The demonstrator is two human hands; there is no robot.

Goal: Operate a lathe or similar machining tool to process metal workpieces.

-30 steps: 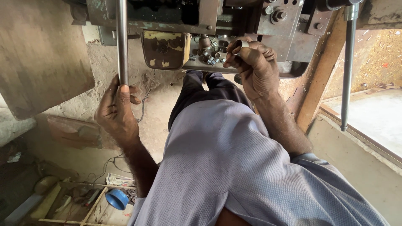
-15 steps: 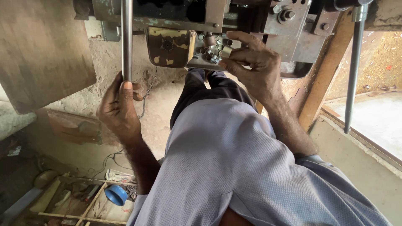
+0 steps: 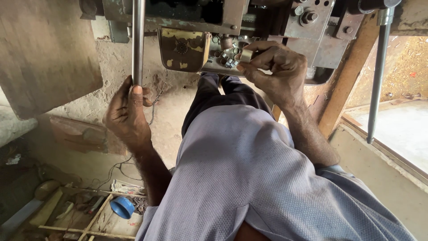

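Note:
My left hand [image 3: 127, 114] grips the lower end of a vertical steel lever rod [image 3: 138, 42] that runs up into the machine. My right hand [image 3: 278, 69] pinches a small metal ring [image 3: 246, 55] between thumb and fingers, just right of a tray [image 3: 214, 69] holding several small metal parts [image 3: 227, 56]. The tray hangs under the grey machine frame [image 3: 232, 13], next to a worn yellowish plate [image 3: 183, 49]. My grey shirt and dark trousers fill the lower middle of the view.
A second steel rod [image 3: 379, 76] hangs at the right beside a wooden post [image 3: 352, 71]. A large flat board [image 3: 44, 53] stands at the left. On the dirt floor lie a blue cup [image 3: 122, 207], wooden strips and scraps. A bright ledge lies at the right.
My right hand has moved left from the machine's right side to the parts tray and now pinches a small metal ring. My left hand has stayed on the rod.

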